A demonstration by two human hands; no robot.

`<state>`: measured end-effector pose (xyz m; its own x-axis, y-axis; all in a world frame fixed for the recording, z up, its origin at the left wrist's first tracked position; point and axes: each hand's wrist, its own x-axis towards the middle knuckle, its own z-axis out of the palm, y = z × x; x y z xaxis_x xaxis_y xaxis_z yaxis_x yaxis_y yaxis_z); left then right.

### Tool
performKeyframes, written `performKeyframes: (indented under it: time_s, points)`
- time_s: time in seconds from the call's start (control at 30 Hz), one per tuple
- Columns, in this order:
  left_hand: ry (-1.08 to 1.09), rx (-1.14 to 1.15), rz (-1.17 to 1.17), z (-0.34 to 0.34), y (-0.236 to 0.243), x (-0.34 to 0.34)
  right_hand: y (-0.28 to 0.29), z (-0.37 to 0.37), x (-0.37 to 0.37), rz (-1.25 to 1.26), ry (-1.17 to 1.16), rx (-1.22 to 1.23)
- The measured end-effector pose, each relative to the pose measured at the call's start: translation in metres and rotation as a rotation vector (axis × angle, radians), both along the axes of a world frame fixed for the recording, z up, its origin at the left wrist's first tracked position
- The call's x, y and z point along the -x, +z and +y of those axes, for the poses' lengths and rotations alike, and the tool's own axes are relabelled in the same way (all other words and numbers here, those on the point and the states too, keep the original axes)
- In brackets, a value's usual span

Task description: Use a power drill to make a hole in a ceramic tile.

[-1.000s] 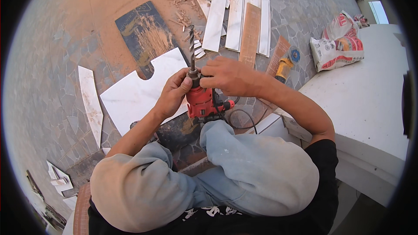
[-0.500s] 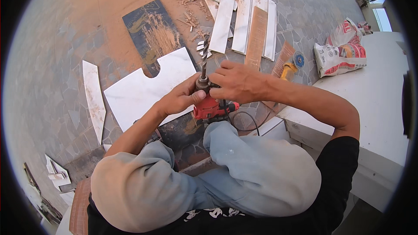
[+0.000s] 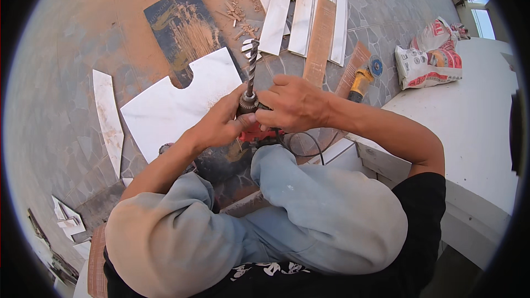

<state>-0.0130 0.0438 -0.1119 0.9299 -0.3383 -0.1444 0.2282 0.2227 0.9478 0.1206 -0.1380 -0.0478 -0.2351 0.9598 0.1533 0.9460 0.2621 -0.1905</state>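
A red power drill [image 3: 255, 132] stands between my knees with its long spiral drill bit [image 3: 252, 70] pointing up and away. My left hand [image 3: 225, 118] is closed around the toothed metal chuck [image 3: 248, 102], its thumb on the near side. At the chuck's right side, my right hand [image 3: 292, 103] has curled fingers pinched on a small dark piece that looks like a chuck key, mostly hidden. Much of the drill body is covered by my hands and knee. Just beyond my left hand lies a white tile [image 3: 171, 111] with a rounded notch.
Tile strips [image 3: 302, 16] and broken bits lie ahead on the stone-patterned floor, near a dusty dark board [image 3: 182, 27]. A yellow angle grinder [image 3: 362, 81] with a blue disc rests to the right. Bags [image 3: 428, 66] sit on a white ledge [image 3: 469, 127]. A black cable [image 3: 314, 140] loops beside my knee.
The whole view has shifted slightly, so the floor items sit further up and left. Less of the red drill body shows now. Both hands stay at the chuck, the right one slightly turned.
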Motion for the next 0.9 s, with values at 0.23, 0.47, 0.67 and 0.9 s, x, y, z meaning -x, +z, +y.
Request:
performKeyframes:
  time_s: [0.23,0.47,0.67,0.9]
  points:
    - [-0.033,0.028,0.074,0.003,0.003,-0.007,-0.002,0.003,-0.016,0.025,0.076,-0.041]
    - [0.022,-0.012,0.090,0.000,-0.006,-0.003,-0.017,0.002,-0.002,0.099,-0.037,-0.099]
    - [-0.023,-0.102,0.037,0.003,0.015,-0.004,-0.006,0.000,0.015,-0.014,-0.138,-0.136]
    - [0.073,-0.246,-0.007,0.003,0.005,0.000,-0.018,0.009,0.026,0.063,-0.189,-0.243]
